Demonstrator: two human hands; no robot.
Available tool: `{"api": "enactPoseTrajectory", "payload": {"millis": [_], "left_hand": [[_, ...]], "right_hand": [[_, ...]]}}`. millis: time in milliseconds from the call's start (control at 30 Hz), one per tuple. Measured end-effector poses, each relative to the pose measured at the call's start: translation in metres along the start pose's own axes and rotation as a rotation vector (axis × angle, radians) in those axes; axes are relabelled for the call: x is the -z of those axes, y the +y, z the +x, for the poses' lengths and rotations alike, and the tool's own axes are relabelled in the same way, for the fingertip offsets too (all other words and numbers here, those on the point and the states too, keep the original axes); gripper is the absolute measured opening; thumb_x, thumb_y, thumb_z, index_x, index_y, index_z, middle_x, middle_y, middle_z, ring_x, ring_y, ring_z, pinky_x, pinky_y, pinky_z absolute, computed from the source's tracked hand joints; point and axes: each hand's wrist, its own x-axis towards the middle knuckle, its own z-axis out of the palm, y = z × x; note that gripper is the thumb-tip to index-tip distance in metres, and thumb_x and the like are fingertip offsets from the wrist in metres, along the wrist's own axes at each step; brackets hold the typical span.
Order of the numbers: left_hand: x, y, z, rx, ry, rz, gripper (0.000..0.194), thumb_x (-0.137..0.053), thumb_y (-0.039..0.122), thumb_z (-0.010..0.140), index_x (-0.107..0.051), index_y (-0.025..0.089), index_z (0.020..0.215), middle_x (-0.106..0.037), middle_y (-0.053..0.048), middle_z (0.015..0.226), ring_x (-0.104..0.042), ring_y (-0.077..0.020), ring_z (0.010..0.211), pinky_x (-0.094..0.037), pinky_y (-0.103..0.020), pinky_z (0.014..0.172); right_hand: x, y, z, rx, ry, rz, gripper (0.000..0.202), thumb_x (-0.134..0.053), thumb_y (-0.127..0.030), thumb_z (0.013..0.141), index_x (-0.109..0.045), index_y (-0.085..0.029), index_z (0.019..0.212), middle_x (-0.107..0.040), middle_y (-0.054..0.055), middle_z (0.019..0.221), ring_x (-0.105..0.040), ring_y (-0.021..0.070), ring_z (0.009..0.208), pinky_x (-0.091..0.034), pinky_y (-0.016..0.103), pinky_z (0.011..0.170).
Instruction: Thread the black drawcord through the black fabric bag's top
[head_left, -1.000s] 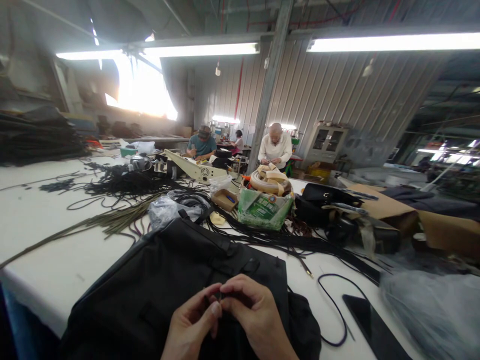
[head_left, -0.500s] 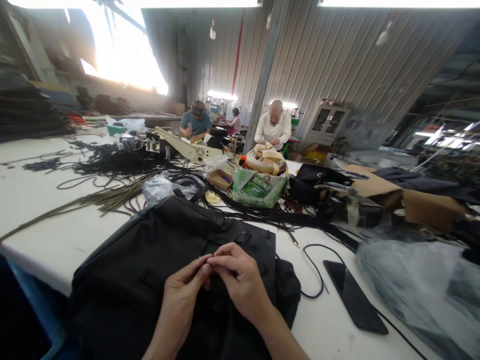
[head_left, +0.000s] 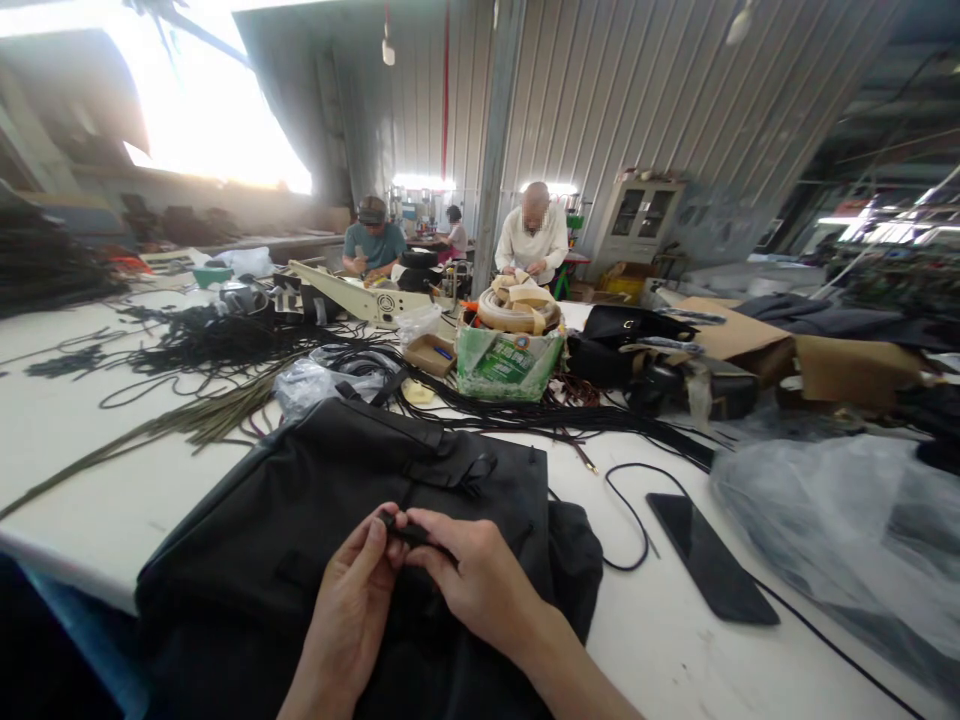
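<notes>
A large black bag (head_left: pixel 247 520) lies on the white table (head_left: pixel 660 640) in front of me. Over its middle, my left hand (head_left: pixel 356 585) and my right hand (head_left: pixel 484 570) meet fingertip to fingertip. Both pinch a thin black strap (head_left: pixel 415 533); its far parts are hidden by my fingers and blend into the dark bag. Just beyond my hands, a small knotted black strap (head_left: pixel 478 472) rests on the bag's flap.
To the right lie a black phone (head_left: pixel 712 560), a looped dark cord (head_left: pixel 646 545) and clear plastic sheeting (head_left: pixel 832 530). Behind the bag stand a green sack (head_left: pixel 510 365) with rolled tan strips and a small cardboard box (head_left: pixel 429 355). Black cords (head_left: pixel 210 330) spread leftward. Co-workers (head_left: pixel 534 235) sit farther back.
My fingertips have shifted slightly left, and more of the black strap shows between them. My right hand has turned flatter. The camera view has shifted a little.
</notes>
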Motion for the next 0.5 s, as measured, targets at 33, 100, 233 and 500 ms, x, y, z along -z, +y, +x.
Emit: {"api": "enactPoseTrajectory", "payload": {"millis": [33,100,233,500], "left_hand": [[0.001,0.000,0.001,0.002,0.017,-0.018,0.049,-0.108,0.041,0.069,-0.089,0.016,0.106,-0.084,-0.010,0.104,-0.071,-0.0131,0.081,-0.064,-0.020,0.077],[0.000,-0.001,0.002,0.009,0.038,-0.030,0.049,-0.109,0.040,0.066,-0.089,0.016,0.104,-0.083,-0.010,0.104,-0.072,-0.0139,0.083,-0.065,-0.020,0.076],[-0.006,0.000,0.000,-0.011,0.041,0.029,0.050,-0.110,0.043,0.064,-0.089,0.015,0.100,-0.083,-0.009,0.098,-0.067,-0.0120,0.076,-0.064,-0.020,0.072],[0.006,-0.014,0.005,0.039,0.061,0.192,0.066,-0.114,0.055,0.043,-0.092,0.019,0.094,-0.086,-0.009,0.089,-0.077,-0.0214,0.078,-0.065,-0.025,0.071]], "right_hand": [[0.001,-0.001,0.000,0.007,0.034,-0.004,0.025,-0.067,-0.025,0.108,-0.082,-0.024,0.129,-0.085,0.005,0.111,-0.082,0.0230,0.094,-0.061,0.030,0.088],[0.003,-0.004,0.000,0.014,0.127,-0.019,0.022,-0.064,-0.027,0.110,-0.085,-0.023,0.117,-0.083,0.005,0.097,-0.078,0.0204,0.080,-0.060,0.029,0.080],[0.005,-0.009,0.001,-0.014,0.256,0.023,0.020,-0.063,-0.028,0.109,-0.081,-0.021,0.114,-0.078,0.004,0.090,-0.072,0.0180,0.073,-0.057,0.028,0.071],[-0.002,0.001,0.002,0.063,0.199,0.009,0.018,-0.076,-0.015,0.093,-0.082,-0.023,0.108,-0.077,0.004,0.102,-0.073,0.0190,0.089,-0.053,0.026,0.079]]}}
